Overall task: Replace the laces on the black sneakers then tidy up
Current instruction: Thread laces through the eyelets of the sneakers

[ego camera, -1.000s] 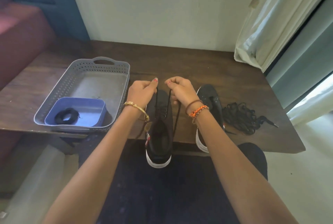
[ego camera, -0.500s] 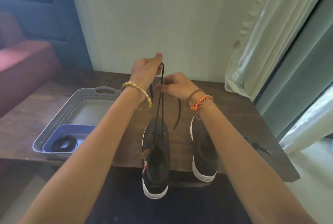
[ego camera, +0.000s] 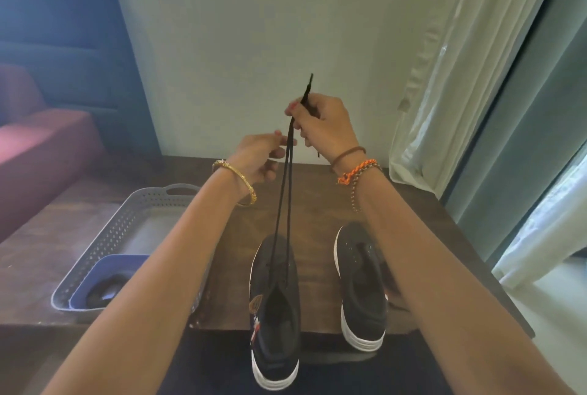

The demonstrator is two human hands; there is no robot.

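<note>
Now your right hand (ego camera: 320, 123) pinches both lace (ego camera: 283, 194) ends high above left sneaker (ego camera: 275, 309), evening lengths. Left hand (ego camera: 259, 158) fingers loosely curled, touching strands. Unlaced sneaker (ego camera: 362, 286) just right of it on counter (ego camera: 317, 201).

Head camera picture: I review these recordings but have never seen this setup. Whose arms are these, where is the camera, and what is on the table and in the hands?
There is no machine here. A person wears a wide-angle camera on the head, looking forward and down, so the two arms reaching in from below are their own. The right hand is raised and pinches both strands of a black lace, whose tip pokes up above the fingers. The left hand touches the strands just below. The lace runs down into the left sneaker. The right sneaker beside it shows bare eyelets. Both stand on a dark wooden table. On the left sits a grey basket holding a blue tub with something dark inside, too blurred to name.
</note>
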